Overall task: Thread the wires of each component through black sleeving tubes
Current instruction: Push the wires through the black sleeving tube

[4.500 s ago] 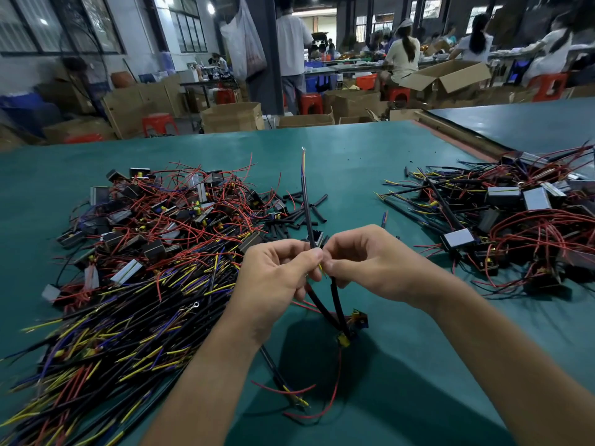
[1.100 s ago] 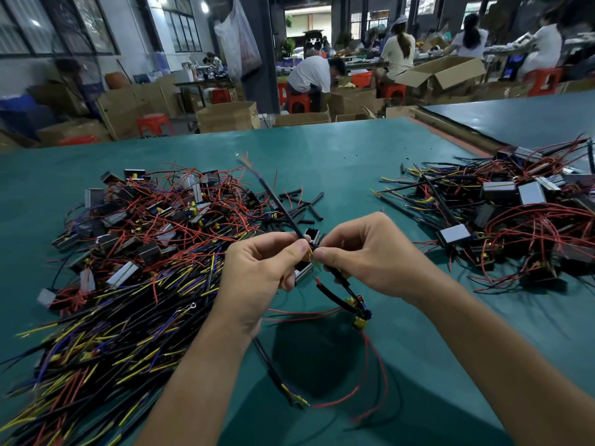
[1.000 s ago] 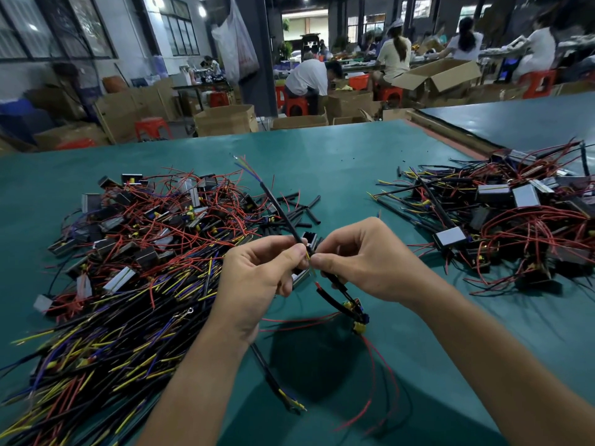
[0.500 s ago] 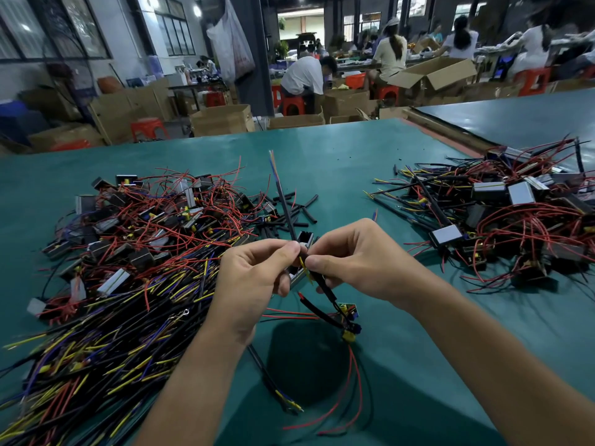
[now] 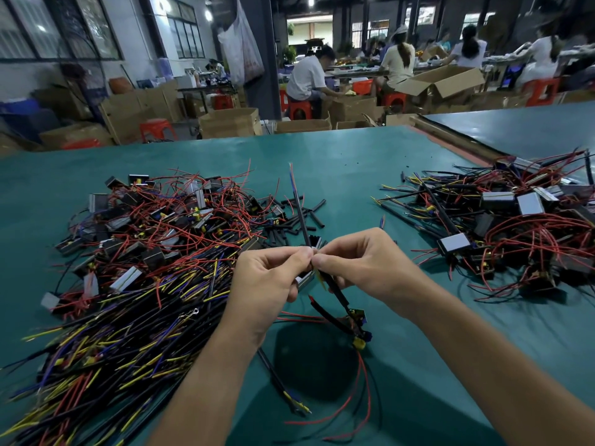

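- Head view: my left hand (image 5: 267,278) and right hand (image 5: 360,265) meet fingertip to fingertip above the green table (image 5: 354,162). Each has thumb and forefinger pressed into a pinch on one thin black sleeving tube (image 5: 301,217).
- That tube is what the next move turns on. It rises from the pinch up and away from me, leaning slightly left, with its long axis nearly upright in the picture. Wire tips (image 5: 291,170), blue and reddish, poke out of its far end.
- Below the pinch the line runs down and to the right, under my right hand, as a lower stretch of sleeve (image 5: 336,292). It ends at the small component (image 5: 359,326), which hangs close over the table with yellow and blue parts showing.
- A flash of yellow wire (image 5: 320,278) shows just under my fingertips, between the two stretches.
- Both hands are equally near that gap. The left has the upper tube and the right the lower stretch, so I judge the coming move is a slide along that one axis, down towards the component.
- The tube looks matte, narrow and limp, and the wires are thin enough to buckle if I push off-line.
- Loose red wires (image 5: 365,381) trail from the component towards me.
- An unsleeved pile (image 5: 145,252) lies to my left and a finished-looking pile (image 5: 515,226) to my right, both well apart from my hands.
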A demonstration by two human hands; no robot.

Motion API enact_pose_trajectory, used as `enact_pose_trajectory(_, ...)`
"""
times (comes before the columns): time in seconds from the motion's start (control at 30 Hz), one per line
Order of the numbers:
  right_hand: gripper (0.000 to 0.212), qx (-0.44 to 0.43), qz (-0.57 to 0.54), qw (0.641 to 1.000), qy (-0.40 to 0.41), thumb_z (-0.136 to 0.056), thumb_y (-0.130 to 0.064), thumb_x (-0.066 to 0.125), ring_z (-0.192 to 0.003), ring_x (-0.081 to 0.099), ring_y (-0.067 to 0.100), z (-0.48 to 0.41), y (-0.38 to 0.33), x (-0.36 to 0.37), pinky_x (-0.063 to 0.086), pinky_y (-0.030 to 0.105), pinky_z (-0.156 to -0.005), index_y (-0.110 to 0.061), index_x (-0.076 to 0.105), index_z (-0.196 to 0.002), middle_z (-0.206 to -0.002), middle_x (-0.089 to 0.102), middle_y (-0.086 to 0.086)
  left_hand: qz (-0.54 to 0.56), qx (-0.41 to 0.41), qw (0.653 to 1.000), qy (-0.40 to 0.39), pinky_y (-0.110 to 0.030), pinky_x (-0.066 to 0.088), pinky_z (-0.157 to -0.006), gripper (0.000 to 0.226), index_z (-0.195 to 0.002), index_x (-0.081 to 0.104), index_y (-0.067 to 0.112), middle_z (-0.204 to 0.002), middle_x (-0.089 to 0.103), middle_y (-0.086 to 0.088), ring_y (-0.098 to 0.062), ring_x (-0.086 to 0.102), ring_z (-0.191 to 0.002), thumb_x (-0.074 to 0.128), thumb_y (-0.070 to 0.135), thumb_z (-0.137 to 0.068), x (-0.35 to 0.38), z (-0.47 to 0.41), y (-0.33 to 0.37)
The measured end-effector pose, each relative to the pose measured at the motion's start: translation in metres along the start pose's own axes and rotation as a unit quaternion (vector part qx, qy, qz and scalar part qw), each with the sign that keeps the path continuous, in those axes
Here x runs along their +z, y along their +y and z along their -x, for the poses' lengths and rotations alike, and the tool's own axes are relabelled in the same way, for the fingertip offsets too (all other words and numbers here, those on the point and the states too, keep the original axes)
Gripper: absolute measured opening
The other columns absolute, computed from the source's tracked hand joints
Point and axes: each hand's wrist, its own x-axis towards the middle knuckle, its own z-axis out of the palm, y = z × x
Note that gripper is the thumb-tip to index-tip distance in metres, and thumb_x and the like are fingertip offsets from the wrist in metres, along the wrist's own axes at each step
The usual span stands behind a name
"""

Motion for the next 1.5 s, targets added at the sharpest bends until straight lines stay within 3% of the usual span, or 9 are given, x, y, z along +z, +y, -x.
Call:
enact_pose_trajectory(0.23, 0.023, 0.002, -0.006, 0.998, 0.061, -0.085, -0.008, 0.068, -0.048, 0.046, 0.011, -0.003, -0.005, -0.014, 0.046, 0.030, -0.056, -0.011, 0.068, -0.062, -0.052, 0.055, -0.001, 0.001, -0.073, 0.988, -0.136, -0.020, 0.042, -0.045, 0.019, -0.090, 0.075, 0.012, -0.073, 0.066, -0.004, -0.013, 0.046, -0.044, 0.070, 0.028, -0.082, 0.001, 0.003, 0.002)
enact_pose_trajectory(0.33, 0.027, 0.011, -0.003, 0.998, 0.067, -0.088, -0.008, 0.065, -0.049, 0.048, 0.013, -0.003, -0.007, -0.019, 0.047, 0.036, -0.060, -0.014, 0.064, -0.062, -0.053, 0.053, 0.000, -0.051, -0.086, 0.975, -0.197, -0.021, 0.045, -0.048, 0.022, -0.094, 0.073, 0.010, -0.067, 0.067, 0.004, -0.012, 0.049, -0.047, 0.080, 0.016, -0.073, 0.001, 0.006, -0.002)
enact_pose_trajectory(0.47, 0.025, 0.001, 0.001, 0.998, 0.063, -0.092, -0.008, 0.061, -0.053, 0.052, 0.010, -0.002, -0.011, -0.019, 0.051, 0.027, -0.057, -0.012, 0.064, -0.067, -0.061, 0.063, 0.000, -0.069, -0.094, 0.977, -0.178, -0.022, 0.048, -0.050, 0.014, -0.087, 0.070, -0.003, -0.058, 0.060, -0.007, -0.016, 0.053, -0.047, 0.069, 0.011, -0.087, 0.007, 0.007, -0.006)
enact_pose_trajectory(0.6, 0.017, -0.023, -0.022, 0.996, 0.079, -0.092, -0.004, 0.059, -0.052, 0.055, 0.005, 0.000, -0.014, -0.020, 0.048, 0.017, -0.050, -0.002, 0.064, -0.076, -0.069, 0.072, 0.000, -0.004, -0.109, 0.980, -0.165, -0.024, 0.051, -0.047, 0.014, -0.094, 0.064, -0.003, -0.085, 0.075, -0.009, -0.016, 0.053, -0.044, 0.060, 0.011, -0.093, 0.013, 0.009, -0.004)
enact_pose_trajectory(0.83, 0.014, -0.064, -0.023, 0.987, 0.146, -0.083, 0.002, 0.069, -0.047, 0.051, 0.011, -0.002, -0.013, -0.019, 0.049, 0.022, -0.049, -0.003, 0.063, -0.072, -0.065, 0.068, 0.015, 0.024, -0.058, 0.991, -0.120, -0.020, 0.041, -0.043, 0.013, -0.090, 0.075, 0.013, -0.076, 0.074, -0.009, -0.014, 0.043, -0.042, 0.064, 0.005, -0.090, 0.013, 0.007, -0.001)
enact_pose_trajectory(1.1, 0.015, -0.100, 0.072, 0.984, 0.130, -0.080, 0.000, 0.074, -0.050, 0.054, 0.011, -0.001, -0.009, -0.020, 0.047, 0.030, -0.049, -0.007, 0.065, -0.070, -0.057, 0.065, 0.001, 0.016, -0.011, 0.998, -0.062, -0.014, 0.038, -0.042, 0.016, -0.099, 0.073, 0.008, -0.063, 0.068, 0.003, -0.003, 0.043, -0.039, 0.062, 0.001, -0.090, 0.014, 0.007, -0.007)
enact_pose_trajectory(1.17, 0.015, -0.101, 0.083, 0.984, 0.122, -0.080, -0.001, 0.074, -0.051, 0.055, 0.011, 0.000, -0.010, -0.019, 0.048, 0.033, -0.051, -0.008, 0.066, -0.070, -0.058, 0.066, 0.002, -0.005, 0.018, 0.997, -0.069, -0.008, 0.040, -0.046, 0.018, -0.102, 0.072, 0.003, -0.059, 0.067, 0.009, 0.004, 0.050, -0.042, 0.061, -0.003, -0.089, 0.015, 0.007, -0.007)
enact_pose_trajectory(1.27, 0.012, -0.098, 0.065, 0.987, 0.110, -0.080, 0.001, 0.074, -0.048, 0.056, 0.010, 0.000, -0.010, -0.019, 0.048, 0.023, -0.048, -0.003, 0.066, -0.072, -0.056, 0.066, 0.000, -0.053, 0.061, 0.993, -0.082, -0.009, 0.048, -0.062, 0.027, -0.092, 0.074, 0.022, -0.066, 0.070, 0.014, 0.003, 0.063, -0.063, 0.064, -0.003, -0.088, 0.013, 0.006, -0.006)
enact_pose_trajectory(1.5, 0.011, -0.041, -0.009, 0.996, 0.081, -0.079, 0.006, 0.072, -0.045, 0.052, 0.011, 0.000, -0.013, -0.019, 0.048, 0.021, -0.048, 0.000, 0.065, -0.074, -0.065, 0.066, 0.013, -0.092, 0.047, 0.985, -0.140, -0.015, 0.046, -0.064, 0.026, -0.087, 0.076, 0.030, -0.073, 0.069, 0.011, 0.002, 0.055, -0.066, 0.066, 0.007, -0.090, 0.013, 0.007, -0.009)
